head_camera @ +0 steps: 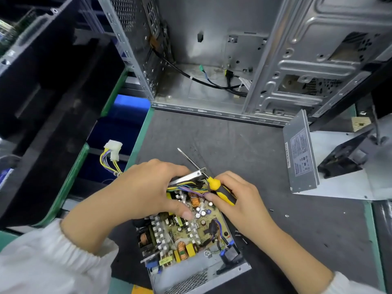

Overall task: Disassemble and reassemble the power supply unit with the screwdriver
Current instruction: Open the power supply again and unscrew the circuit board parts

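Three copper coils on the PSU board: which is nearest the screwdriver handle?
The copper coil at the board's far end, by the purple wires, below the left hand; the others sit near the camera-side edge.

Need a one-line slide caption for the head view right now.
Left hand grips the opened power supply unit while the right hand holds the screwdriver.

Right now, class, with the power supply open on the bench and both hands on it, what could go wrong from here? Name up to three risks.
1. The right hand holds the yellow-and-black screwdriver while its fingers work the coloured wire bundle; the metal shaft could slip.
2. The left hand has its thumb on the bare circuit board, which might flex or damage parts.
3. Small loose screws lie on the dark grey mat and could be lost.
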`<action>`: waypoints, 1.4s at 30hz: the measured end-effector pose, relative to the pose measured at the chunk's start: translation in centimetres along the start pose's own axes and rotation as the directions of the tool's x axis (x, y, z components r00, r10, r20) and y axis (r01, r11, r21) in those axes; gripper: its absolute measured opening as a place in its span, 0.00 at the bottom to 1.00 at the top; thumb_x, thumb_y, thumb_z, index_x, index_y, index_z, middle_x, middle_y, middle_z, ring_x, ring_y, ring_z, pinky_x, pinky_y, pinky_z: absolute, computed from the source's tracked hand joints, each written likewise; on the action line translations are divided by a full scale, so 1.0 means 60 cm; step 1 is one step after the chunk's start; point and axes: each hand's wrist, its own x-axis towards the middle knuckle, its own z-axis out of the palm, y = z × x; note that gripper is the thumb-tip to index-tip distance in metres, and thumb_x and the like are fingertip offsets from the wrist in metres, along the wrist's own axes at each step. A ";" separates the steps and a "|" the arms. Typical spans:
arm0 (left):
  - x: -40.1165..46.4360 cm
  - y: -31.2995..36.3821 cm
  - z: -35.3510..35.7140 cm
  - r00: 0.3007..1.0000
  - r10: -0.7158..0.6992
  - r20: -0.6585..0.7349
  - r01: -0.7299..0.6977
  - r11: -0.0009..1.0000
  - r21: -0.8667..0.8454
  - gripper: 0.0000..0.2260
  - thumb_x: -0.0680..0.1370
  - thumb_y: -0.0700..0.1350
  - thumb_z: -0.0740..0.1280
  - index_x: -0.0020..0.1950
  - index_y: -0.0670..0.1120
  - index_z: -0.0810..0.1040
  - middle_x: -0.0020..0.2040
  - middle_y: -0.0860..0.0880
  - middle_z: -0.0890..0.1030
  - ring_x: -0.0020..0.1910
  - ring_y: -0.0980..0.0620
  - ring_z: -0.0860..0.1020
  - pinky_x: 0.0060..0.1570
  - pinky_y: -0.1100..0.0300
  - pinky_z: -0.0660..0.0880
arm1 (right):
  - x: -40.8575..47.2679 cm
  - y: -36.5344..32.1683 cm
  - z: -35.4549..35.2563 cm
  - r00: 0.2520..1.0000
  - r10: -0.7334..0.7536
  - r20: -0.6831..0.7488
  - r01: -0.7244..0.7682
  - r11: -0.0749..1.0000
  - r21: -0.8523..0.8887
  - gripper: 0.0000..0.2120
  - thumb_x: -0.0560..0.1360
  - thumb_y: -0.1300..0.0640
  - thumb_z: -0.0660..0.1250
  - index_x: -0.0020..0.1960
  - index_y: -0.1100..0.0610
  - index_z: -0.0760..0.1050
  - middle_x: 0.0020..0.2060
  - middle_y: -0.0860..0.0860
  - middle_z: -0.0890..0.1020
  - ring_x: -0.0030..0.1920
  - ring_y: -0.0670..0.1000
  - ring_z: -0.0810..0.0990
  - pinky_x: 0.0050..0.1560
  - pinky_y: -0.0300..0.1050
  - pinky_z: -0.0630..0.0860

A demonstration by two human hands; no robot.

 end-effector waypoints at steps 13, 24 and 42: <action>0.013 0.014 -0.001 0.999 -0.038 0.026 0.038 0.999 0.021 0.30 0.56 0.71 0.74 0.54 0.62 0.76 0.42 0.62 0.83 0.44 0.60 0.80 0.48 0.53 0.77 | -0.009 0.012 0.008 0.998 -0.050 0.044 0.051 0.998 -0.034 0.05 0.76 0.57 0.63 0.51 0.57 0.73 0.45 0.46 0.73 0.44 0.45 0.73 0.44 0.46 0.71; -0.005 0.027 -0.021 0.999 -0.029 -0.045 0.029 1.000 0.009 0.46 0.49 0.79 0.68 0.64 0.63 0.74 0.54 0.65 0.80 0.56 0.61 0.77 0.57 0.52 0.76 | -0.015 0.009 -0.113 0.991 0.088 -0.102 -0.108 0.973 -0.204 0.05 0.74 0.57 0.70 0.43 0.49 0.75 0.36 0.47 0.73 0.37 0.45 0.71 0.37 0.39 0.64; -0.027 0.128 0.009 0.887 0.075 -0.455 -0.374 0.696 -0.614 0.16 0.80 0.48 0.64 0.36 0.43 0.81 0.26 0.56 0.77 0.23 0.61 0.71 0.27 0.73 0.65 | -0.016 -0.147 -0.106 0.938 -0.121 -0.325 0.173 0.976 0.136 0.11 0.68 0.50 0.73 0.38 0.60 0.81 0.30 0.50 0.68 0.32 0.46 0.66 0.33 0.39 0.63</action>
